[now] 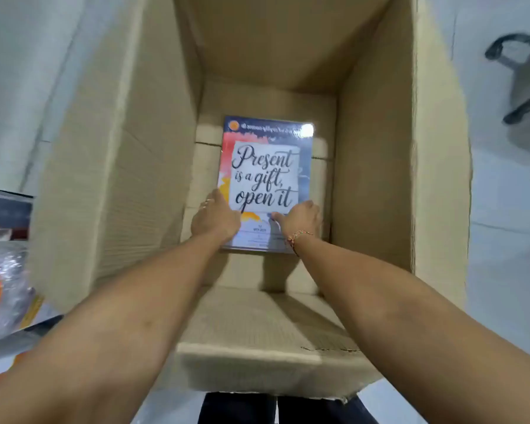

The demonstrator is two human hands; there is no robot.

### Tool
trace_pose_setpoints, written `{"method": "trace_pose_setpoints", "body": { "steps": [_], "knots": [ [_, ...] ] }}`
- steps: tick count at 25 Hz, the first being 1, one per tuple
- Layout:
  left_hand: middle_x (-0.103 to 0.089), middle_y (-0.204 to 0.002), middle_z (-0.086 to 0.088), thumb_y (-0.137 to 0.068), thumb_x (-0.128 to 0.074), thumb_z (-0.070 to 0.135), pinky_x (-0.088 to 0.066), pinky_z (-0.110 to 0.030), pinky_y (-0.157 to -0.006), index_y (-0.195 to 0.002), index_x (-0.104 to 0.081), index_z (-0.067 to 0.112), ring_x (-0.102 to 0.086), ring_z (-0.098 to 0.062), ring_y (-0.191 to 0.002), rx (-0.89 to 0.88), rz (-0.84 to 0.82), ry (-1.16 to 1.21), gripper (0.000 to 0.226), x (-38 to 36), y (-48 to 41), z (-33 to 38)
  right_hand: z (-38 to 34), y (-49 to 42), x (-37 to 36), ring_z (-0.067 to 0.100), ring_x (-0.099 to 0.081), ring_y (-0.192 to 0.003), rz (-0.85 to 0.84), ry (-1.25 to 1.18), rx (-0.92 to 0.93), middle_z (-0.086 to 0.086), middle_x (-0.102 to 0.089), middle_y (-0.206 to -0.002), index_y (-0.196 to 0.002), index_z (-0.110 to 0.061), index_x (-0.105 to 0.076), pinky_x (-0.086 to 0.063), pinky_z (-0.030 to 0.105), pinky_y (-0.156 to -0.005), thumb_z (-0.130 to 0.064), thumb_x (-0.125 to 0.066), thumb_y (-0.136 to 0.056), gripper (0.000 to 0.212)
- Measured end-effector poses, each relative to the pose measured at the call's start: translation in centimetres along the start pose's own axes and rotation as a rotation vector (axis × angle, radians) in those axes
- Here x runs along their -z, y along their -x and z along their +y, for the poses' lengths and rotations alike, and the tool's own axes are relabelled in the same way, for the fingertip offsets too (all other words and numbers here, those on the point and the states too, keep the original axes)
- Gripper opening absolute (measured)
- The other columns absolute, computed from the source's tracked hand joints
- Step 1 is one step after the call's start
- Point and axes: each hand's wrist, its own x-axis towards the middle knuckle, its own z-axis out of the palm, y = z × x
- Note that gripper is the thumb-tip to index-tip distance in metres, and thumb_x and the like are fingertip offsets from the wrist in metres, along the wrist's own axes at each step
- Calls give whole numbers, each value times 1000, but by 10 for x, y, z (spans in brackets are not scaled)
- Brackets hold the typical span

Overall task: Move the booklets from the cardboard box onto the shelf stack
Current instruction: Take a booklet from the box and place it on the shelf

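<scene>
Booklets (pixel 265 175): centre of frame, flat on the floor of the cardboard box; glossy wrapped pack, cover up, lettering "Present is a gift, open it"; thickness of the pack hidden, count not readable.
Long axis: top to bottom of frame, near short edge toward the wearer.
Key relation: pack directly under and beyond both hands; each hand on a lower corner region, one per long edge; neither plainly nearer.
Left hand (pixel 214 220): lower left part of the cover, palm down, fingers (pixel 210 203) bent over the left edge; touching, but whether clamped on the pack cannot be told.
Right hand (pixel 300 218): lower right part of the cover, thumb laid on the print, remaining fingers curled past the right edge; grasp likewise not confirmed; thread bracelet (pixel 297 238) at the wrist.
Surface: film slick, glare patch at the upper right corner; likely slippery, likely stiff as a bundle.
Cardboard box (pixel 114 185): tall, deep, corrugated tan walls, flaps standing open; floor bare around the pack.
Next move, judged: lift straight up between the walls, both edges pinched.
Surroundings: orange-and-clear plastic bundle (pixel 0 295) at lower left of frame; chair base (pixel 520 75) at upper right; shelf stack not in view.
</scene>
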Motion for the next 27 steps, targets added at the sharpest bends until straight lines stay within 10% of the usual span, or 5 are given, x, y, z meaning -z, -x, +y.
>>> {"method": "trace_pose_setpoints", "body": {
  "steps": [7, 13, 19, 24, 27],
  "knots": [
    [-60, -124, -20, -86, -56, 11, -51, -37, -88, -113, -60, -1, -59, -36, -113, 360, -150, -9, 30, -15, -18, -5, 1, 1, -6, 35, -42, -122, 48, -46, -143, 19, -46, -129, -121, 2, -42, -43, 39, -97, -26, -74, -76, 62],
    [-70, -109, -15, -79, -67, 11, -54, -23, -55, -108, -66, 3, -66, -31, -104, 157, -192, -24, 30, 31, 5, -4, -20, 22, 22, 38, -42, -122, 249, -263, -227, 20, -43, -130, -120, 1, -41, -37, 48, -101, -3, -61, -81, 44],
    [-67, -113, -17, -83, -59, 5, -50, -39, -85, -106, -64, 5, -60, -35, -109, -60, 328, 99, 24, 162, 100, -14, -79, 110, 84, 43, -53, -110, 453, -712, 85, 29, -55, -116, -105, 9, -55, -46, 51, -94, -7, -71, -69, 43],
    [-62, -92, -13, -82, -61, 7, -38, -30, -71, -114, -63, 10, -59, -28, -88, -131, 1129, 199, 32, 273, 286, -94, -179, 274, 135, 15, -48, -110, 559, -1112, 758, 19, -52, -120, -126, 1, -48, -34, 0, -94, -21, -71, -69, 65],
    [-67, -90, -14, -79, -64, 10, -36, -24, -73, -122, -63, 8, -57, -16, -82, -18, 1578, 224, 43, 321, 412, -146, -240, 391, 159, 23, -58, -110, 387, -1244, 1132, 13, -59, -124, -131, -10, -48, -48, 34, -98, -27, -70, -76, 62]
  ]
}}
